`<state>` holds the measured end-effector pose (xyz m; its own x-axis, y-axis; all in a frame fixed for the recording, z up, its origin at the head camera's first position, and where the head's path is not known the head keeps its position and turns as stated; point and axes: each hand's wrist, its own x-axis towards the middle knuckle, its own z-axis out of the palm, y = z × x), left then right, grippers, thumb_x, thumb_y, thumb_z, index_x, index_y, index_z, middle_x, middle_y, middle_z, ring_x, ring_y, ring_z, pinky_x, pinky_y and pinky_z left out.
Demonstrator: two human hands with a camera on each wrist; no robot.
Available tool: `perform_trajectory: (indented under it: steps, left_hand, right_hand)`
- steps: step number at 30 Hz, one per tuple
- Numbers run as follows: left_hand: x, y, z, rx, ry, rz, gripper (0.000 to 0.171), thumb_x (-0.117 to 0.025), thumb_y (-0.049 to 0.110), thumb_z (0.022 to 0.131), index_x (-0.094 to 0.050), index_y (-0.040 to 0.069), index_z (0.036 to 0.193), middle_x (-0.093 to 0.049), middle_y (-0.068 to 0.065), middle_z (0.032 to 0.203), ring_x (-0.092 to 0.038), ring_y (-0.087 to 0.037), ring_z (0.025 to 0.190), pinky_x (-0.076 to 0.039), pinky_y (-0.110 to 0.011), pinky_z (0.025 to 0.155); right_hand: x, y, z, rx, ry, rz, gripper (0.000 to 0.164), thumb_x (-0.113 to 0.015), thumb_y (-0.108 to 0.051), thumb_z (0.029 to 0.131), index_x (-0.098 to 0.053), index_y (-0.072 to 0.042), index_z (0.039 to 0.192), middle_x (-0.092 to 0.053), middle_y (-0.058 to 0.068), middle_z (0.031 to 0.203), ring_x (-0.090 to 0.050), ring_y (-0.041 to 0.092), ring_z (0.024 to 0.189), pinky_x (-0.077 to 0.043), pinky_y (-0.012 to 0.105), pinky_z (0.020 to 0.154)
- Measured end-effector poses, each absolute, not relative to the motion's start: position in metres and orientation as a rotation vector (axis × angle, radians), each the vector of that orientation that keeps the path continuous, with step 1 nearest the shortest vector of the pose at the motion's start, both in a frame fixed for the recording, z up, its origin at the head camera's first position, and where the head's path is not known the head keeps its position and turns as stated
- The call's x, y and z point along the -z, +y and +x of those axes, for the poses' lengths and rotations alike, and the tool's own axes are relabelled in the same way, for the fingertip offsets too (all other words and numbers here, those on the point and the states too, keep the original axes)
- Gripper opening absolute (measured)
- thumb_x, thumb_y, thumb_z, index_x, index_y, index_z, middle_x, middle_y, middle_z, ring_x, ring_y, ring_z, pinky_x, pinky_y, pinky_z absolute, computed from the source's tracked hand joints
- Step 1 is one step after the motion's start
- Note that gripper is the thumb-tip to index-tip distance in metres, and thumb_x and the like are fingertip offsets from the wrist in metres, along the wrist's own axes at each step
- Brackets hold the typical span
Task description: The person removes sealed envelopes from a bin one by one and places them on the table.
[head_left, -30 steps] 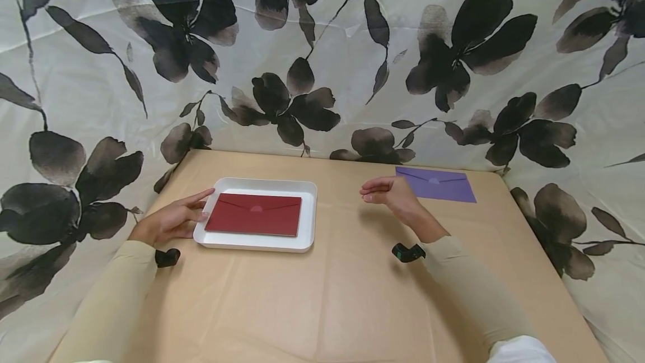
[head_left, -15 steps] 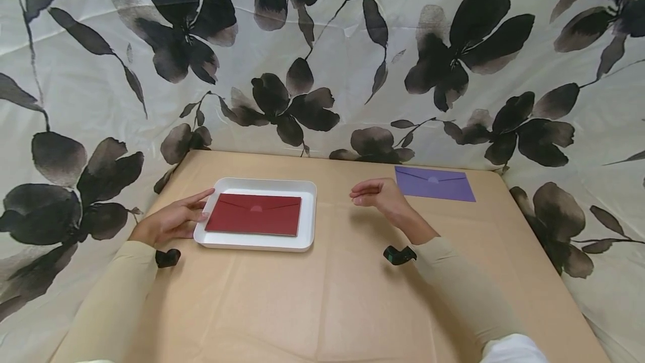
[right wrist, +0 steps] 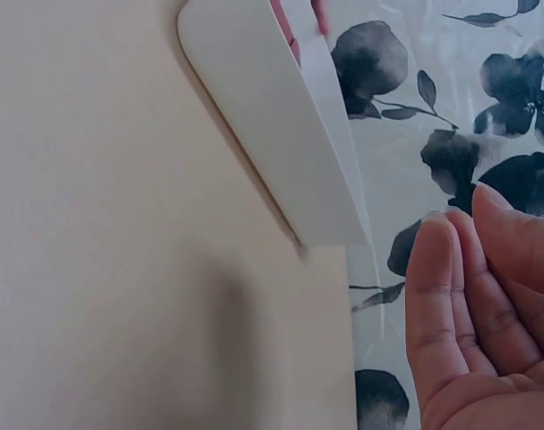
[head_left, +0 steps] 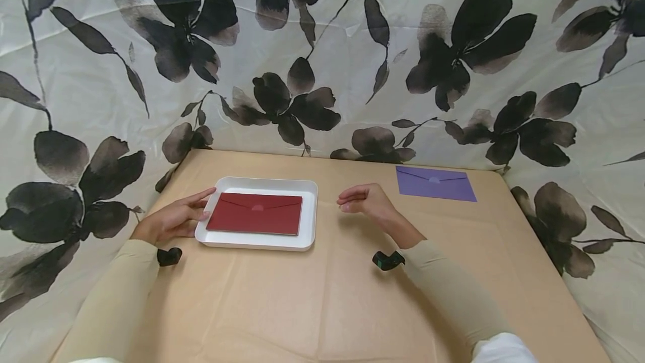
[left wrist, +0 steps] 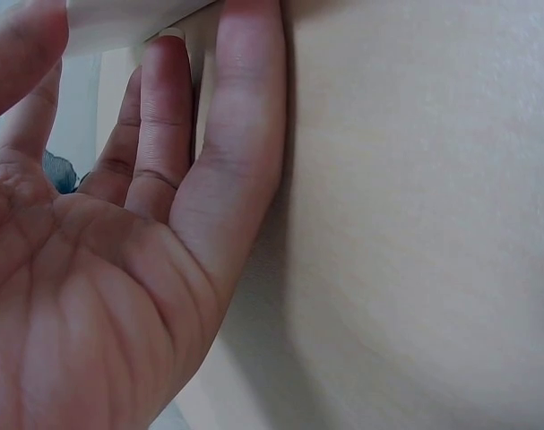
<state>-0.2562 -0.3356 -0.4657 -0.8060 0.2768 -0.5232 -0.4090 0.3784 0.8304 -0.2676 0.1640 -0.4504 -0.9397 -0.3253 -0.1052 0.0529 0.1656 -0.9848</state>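
Note:
My left hand (head_left: 173,220) holds the left end of a white rectangular tray (head_left: 257,242). Its thumb (left wrist: 21,58) lies over the rim, while the other fingers stay at the outer side, partly hidden by the tray. A dark red envelope (head_left: 254,214) rests in the tray, its flap side up. My right hand (head_left: 368,203) hovers to the right of the tray, holding nothing, with fingers together and slightly bent. In the right wrist view its fingertips stand apart from the tray (right wrist: 263,107). Behind it on the table lies a purple envelope (head_left: 435,184).
A tan cover (head_left: 322,307) spreads over the table. Its back edge meets a white cloth (head_left: 363,71) printed with dark flowers. Each wrist wears a small black camera, such as the right wrist camera (head_left: 388,261).
My right hand has moved left, away from the purple envelope and closer to the tray. The left hand, tray and red envelope keep their places.

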Motion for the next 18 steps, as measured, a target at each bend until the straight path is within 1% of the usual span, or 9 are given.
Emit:
perform_trajectory:
  steps: [3,7,11,15,18]
  left_hand:
    - [0.466,-0.336,-0.256,-1.469,2.041,-0.116,0.083,-0.060,0.021,0.105,-0.007,0.038,0.167,-0.002,-0.018,0.176,-0.050,-0.033,0.141,-0.058,-0.041,0.102]
    - [0.466,-0.336,-0.256,-1.481,2.026,-0.116,0.084,-0.061,0.022,0.105,-0.007,0.039,0.167,-0.002,-0.018,0.176,-0.047,-0.034,0.143,-0.057,-0.042,0.103]
    - [0.466,-0.336,-0.257,-1.521,1.980,-0.092,0.085,-0.060,0.019,0.105,-0.005,0.038,0.167,-0.001,-0.017,0.176,-0.053,-0.029,0.137,-0.057,-0.043,0.103]
    - [0.467,-0.337,-0.258,-1.531,1.963,-0.086,0.085,-0.059,0.017,0.105,-0.004,0.038,0.167,0.000,-0.017,0.176,-0.057,-0.023,0.130,-0.058,-0.043,0.101]
    - [0.467,-0.337,-0.258,-1.529,1.958,-0.086,0.085,-0.059,0.016,0.105,-0.004,0.038,0.167,0.000,-0.017,0.176,-0.058,-0.022,0.130,-0.058,-0.042,0.100]
  right_hand:
    - [0.452,0.157,-0.266,1.832,2.152,-0.265,0.034,-0.076,0.009,0.087,-0.070,0.014,0.120,-0.080,0.015,0.105,-0.077,0.013,0.091,-0.062,0.026,0.085]
    - [0.454,0.150,-0.264,1.839,2.120,-0.295,0.036,-0.076,0.009,0.087,-0.068,0.016,0.122,-0.080,0.017,0.107,-0.077,0.013,0.092,-0.062,0.027,0.085]
    - [0.454,0.142,-0.262,1.836,2.099,-0.315,0.038,-0.076,0.008,0.088,-0.066,0.017,0.123,-0.079,0.019,0.109,-0.078,0.012,0.091,-0.062,0.027,0.085]
    - [0.456,0.134,-0.261,1.825,2.098,-0.331,0.037,-0.076,0.006,0.088,-0.068,0.015,0.123,-0.079,0.021,0.111,-0.078,0.011,0.091,-0.062,0.027,0.085]
    - [0.458,0.127,-0.261,1.828,2.090,-0.344,0.034,-0.077,0.005,0.088,-0.070,0.013,0.121,-0.079,0.021,0.109,-0.078,0.012,0.091,-0.062,0.028,0.086]
